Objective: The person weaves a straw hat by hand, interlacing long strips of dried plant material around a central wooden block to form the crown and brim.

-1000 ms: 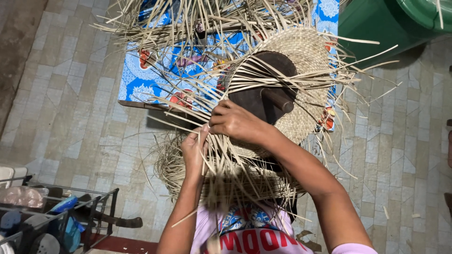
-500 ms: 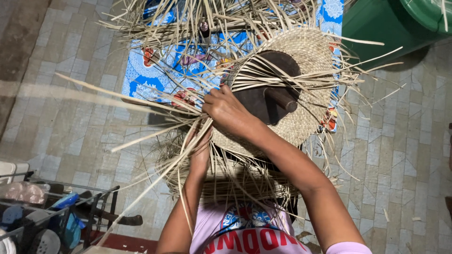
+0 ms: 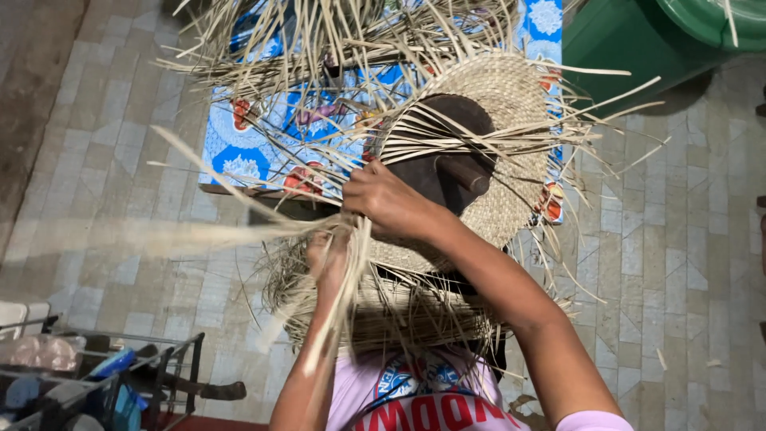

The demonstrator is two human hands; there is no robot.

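Note:
A half-woven straw hat (image 3: 511,104) sits over a dark wooden hat block (image 3: 447,160), with loose pale straw strands (image 3: 479,132) fanning off its edge. My right hand (image 3: 387,199) grips the woven rim at the block's left side, pinching strands. Just below it, my left hand (image 3: 327,255) is closed around a long bundle of straw strips (image 3: 199,235) that sweeps out to the left, blurred. A second woven piece with a frayed fringe (image 3: 375,311) lies under my forearms, above my pink shirt (image 3: 423,395).
A blue patterned cloth (image 3: 247,152) covers a low table behind the hat, heaped with loose straw (image 3: 351,32). A green plastic bin (image 3: 638,40) stands at top right. A metal rack with cloths (image 3: 88,383) is at bottom left. Pale tiles (image 3: 678,263) cover the floor.
My left hand has pulled a bundle of strips out to the left, now nearly level. My right hand stays on the rim and the view has shifted slightly.

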